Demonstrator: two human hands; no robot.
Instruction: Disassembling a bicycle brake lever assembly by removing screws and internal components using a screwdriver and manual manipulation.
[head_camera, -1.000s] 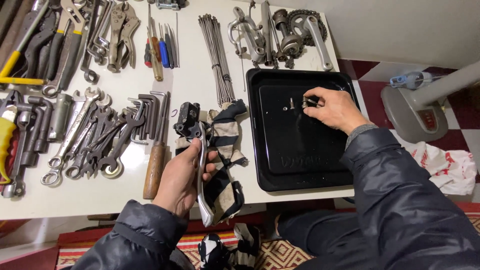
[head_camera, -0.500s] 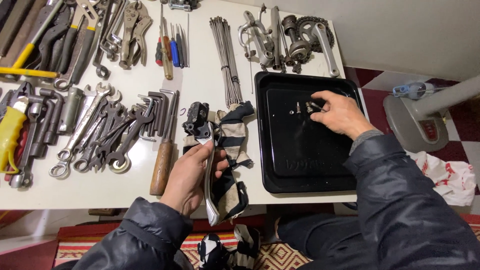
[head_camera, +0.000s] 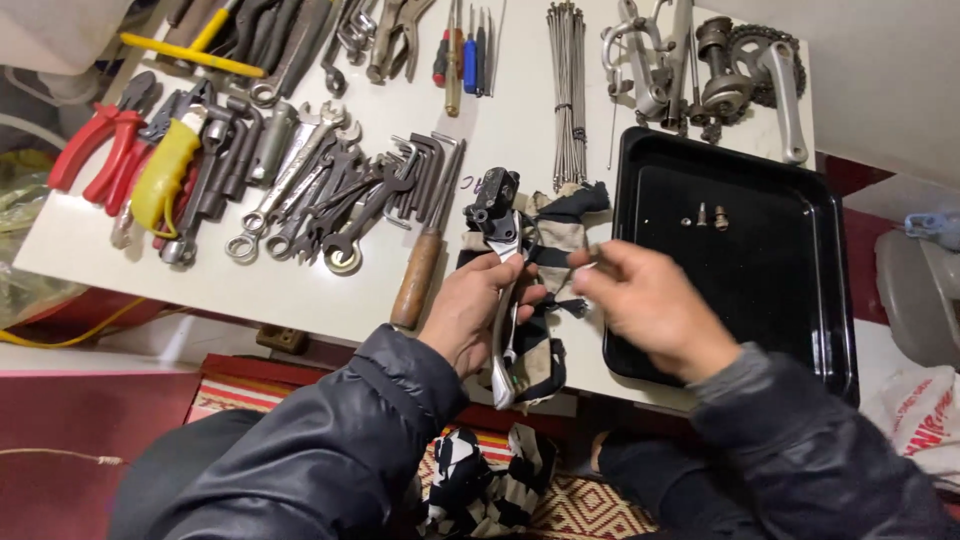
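Left hand (head_camera: 480, 310) clamps brake lever (head_camera: 505, 290) on rag (head_camera: 555, 240) left of black tray (head_camera: 830, 300); right hand (head_camera: 650, 305) pinches a small part, unclear what; three small fittings (head_camera: 703, 215) remain in tray.

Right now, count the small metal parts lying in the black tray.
3, in a short row on the black tray floor near its far edge: left part, middle part, right part. None seems hidden.

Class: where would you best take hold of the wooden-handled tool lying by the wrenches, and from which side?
Probably grip the wooden handle from the near table edge: it is thick, rounded and points toward that edge, while the metal end lies among the hex keys.
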